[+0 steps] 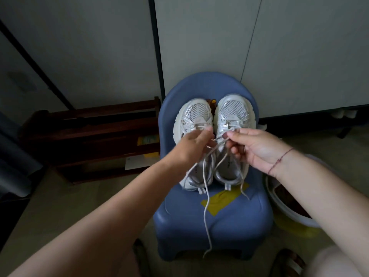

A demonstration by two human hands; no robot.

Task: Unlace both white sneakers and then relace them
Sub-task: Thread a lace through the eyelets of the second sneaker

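Observation:
Two white sneakers stand side by side, toes away from me, on a small blue plastic chair [235, 216]. The left sneaker [194, 114] is partly covered by my left hand [194, 147]. My left hand pinches a strand of the white lace [206, 208], whose long end hangs down over the chair's front edge. My right hand [253, 146] pinches another lace strand above the right sneaker [232, 110]. Both strands meet between my hands over the right sneaker's eyelets. A shorter lace end trails across the yellow tape on the seat.
A yellow tape patch [223, 198] marks the chair seat. A dark wooden rack [95, 136] stands at the left against the wall. A white basin [289, 208] sits on the floor at the right. My sandalled foot [289, 262] shows at the bottom.

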